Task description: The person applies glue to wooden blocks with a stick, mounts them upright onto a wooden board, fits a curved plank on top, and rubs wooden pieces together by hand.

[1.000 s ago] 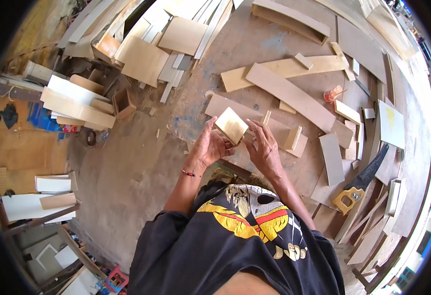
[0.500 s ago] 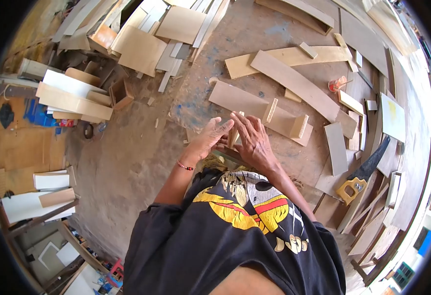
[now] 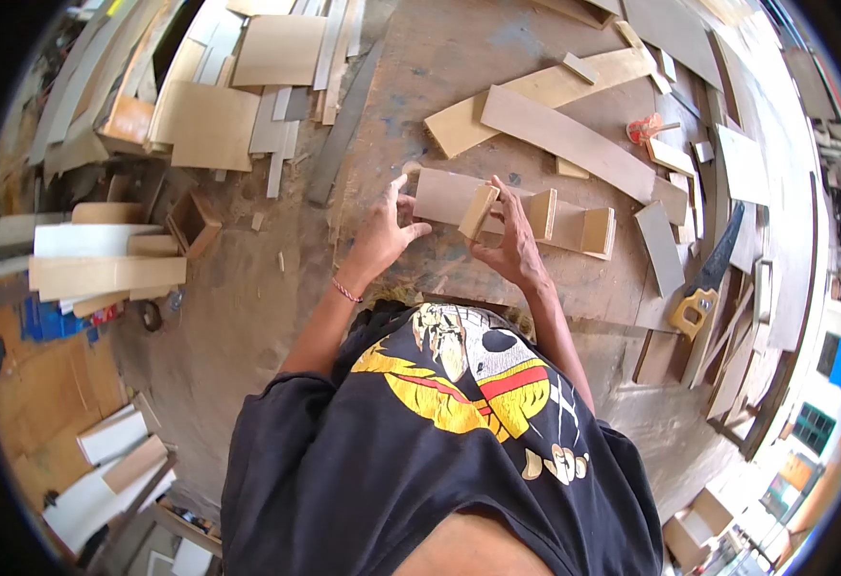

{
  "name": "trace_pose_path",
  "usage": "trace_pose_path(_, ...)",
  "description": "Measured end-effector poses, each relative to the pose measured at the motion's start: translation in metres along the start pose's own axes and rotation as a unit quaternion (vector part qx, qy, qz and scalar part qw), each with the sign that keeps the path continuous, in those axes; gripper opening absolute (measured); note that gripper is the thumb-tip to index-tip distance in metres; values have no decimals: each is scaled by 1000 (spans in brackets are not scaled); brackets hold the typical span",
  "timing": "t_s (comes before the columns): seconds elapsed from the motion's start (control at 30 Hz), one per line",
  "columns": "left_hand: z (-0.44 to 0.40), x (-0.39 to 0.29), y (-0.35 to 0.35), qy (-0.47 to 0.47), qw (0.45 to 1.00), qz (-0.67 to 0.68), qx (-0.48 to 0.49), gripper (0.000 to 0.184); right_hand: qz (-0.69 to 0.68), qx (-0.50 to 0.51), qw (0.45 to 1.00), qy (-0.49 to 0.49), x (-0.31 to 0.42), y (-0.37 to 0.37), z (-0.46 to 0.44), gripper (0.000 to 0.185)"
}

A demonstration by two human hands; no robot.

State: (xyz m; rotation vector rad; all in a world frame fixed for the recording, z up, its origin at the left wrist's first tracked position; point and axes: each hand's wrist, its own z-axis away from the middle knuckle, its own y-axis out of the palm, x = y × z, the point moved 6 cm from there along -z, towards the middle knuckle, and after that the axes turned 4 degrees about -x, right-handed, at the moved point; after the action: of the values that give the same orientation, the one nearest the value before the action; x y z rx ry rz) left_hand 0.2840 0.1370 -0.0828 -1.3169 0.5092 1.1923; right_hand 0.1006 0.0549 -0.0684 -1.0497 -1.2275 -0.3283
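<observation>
One block is above the near part of a board, pinched between the thumb and fingers of our right hand; we cannot tell if it touches the board. Our left hand has its fingers spread, with nothing in them, just beside the board's left end. Two other blocks stand upright on the board, to the right of the held one, so this side is occupied. Behind the board, a brown plank lies across a light plank, and they fill much of the table there. More to the right we see a red cup, a grey piece and a saw. On our far left, panels are piled.
</observation>
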Motion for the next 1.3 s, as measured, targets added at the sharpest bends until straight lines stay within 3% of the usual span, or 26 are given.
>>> trace_pose_path(0.03,-3,0,1,5,1000,1,10,89,11,3,1000,-14,1,2,-4,96)
trace_pose_path(0.1,-9,-15,21,145,976,-160,-37,103,8,5,1000,-4,-12,-10,-5,96)
trace_pose_path(0.3,-24,-17,38,266,936,-231,-6,129,35,30,998,33,-2,-7,-9,96)
trace_pose_path(0.4,-33,-14,43,301,932,-200,4,136,34,33,998,39,-3,-7,-8,96)
trace_pose_path(0.83,-39,-24,59,327,927,-180,49,141,88,54,994,31,4,-11,-8,99)
trace_pose_path(1.23,-37,-25,65,319,928,-188,41,132,78,89,991,69,7,-10,-13,100)
trace_pose_path(1.3,-37,-26,65,315,938,-139,47,131,69,66,993,72,8,-11,-8,98)
